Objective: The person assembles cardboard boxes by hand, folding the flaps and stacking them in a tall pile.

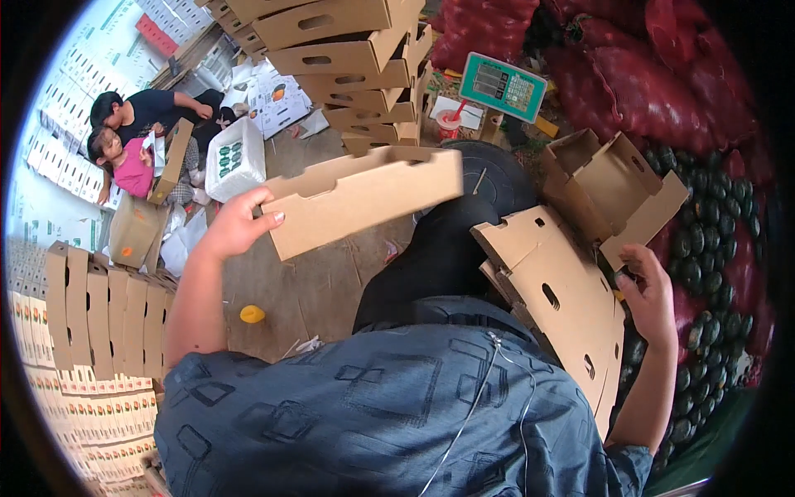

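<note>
My left hand (238, 222) is closed on the left end of a shallow brown cardboard box (364, 197), thumb on its outer side. The box is held up tilted over the floor, notches along its upper edge. At the right, my right hand (648, 290) has curled fingers and a gap between thumb and fingertips, with nothing visible in it. It is beside the lower flap of another partly folded cardboard box (609, 182). Between my body and that hand lies a stack of flat cardboard blanks (571, 286) with slot holes.
Stacked cardboard boxes (348, 58) stand ahead, beside a green-framed scale display (503, 86) and a red cup (448, 123). Red mesh sacks (638, 83) and dark round fruit (704, 240) fill the right. Two people sit far left near a white foam box (236, 157); more boxes (108, 315) stand left.
</note>
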`<state>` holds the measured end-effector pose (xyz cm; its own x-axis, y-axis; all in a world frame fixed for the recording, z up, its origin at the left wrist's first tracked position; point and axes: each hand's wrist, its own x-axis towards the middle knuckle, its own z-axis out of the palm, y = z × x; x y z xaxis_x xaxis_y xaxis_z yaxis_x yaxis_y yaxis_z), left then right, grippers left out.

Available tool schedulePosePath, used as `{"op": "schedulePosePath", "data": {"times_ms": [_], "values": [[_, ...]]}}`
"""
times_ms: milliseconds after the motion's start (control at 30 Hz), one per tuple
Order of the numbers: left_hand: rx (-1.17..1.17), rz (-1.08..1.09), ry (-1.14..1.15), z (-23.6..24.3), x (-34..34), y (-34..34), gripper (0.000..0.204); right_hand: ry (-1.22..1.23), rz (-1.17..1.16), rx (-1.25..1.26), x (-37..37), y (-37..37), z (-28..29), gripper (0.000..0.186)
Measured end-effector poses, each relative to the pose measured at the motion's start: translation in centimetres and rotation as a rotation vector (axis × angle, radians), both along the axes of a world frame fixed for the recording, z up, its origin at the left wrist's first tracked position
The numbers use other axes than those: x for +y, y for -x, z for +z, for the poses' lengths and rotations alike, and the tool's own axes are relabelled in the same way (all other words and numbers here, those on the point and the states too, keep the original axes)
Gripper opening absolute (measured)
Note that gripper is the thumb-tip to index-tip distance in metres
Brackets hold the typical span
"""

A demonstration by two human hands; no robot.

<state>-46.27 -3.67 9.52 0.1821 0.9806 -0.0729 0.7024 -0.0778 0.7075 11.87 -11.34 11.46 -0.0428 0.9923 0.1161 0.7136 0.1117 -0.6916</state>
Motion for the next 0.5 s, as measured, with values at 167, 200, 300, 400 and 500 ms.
{"op": "schedulePosePath", "data": {"times_ms": [167, 200, 300, 400, 500], "values": [[0.329, 0.252, -0.066, -14.8, 2.0, 0.6, 0.027, 0.132, -0.010, -0.134, -1.3, -2.2, -4.0, 0.036], [0.357, 0.303, -0.061, -18.3, 2.0, 0.2, 0.026, 0.144, -0.009, -0.110, -2.1, -3.1, -4.7, 0.037], [0.429, 0.343, -0.060, -28.4, 1.4, -1.3, 0.018, 0.310, -0.138, -0.018, -5.7, -5.4, -5.9, 0.040], [0.478, 0.266, 0.162, -36.2, 0.0, -2.4, 0.027, 0.534, -0.162, -0.354, -10.9, -6.3, -6.1, 0.064], [0.486, 0.252, 0.211, -39.6, -0.2, -3.4, 0.034, 0.744, -0.167, -0.274, -16.0, -5.6, -7.1, 0.081]]}}
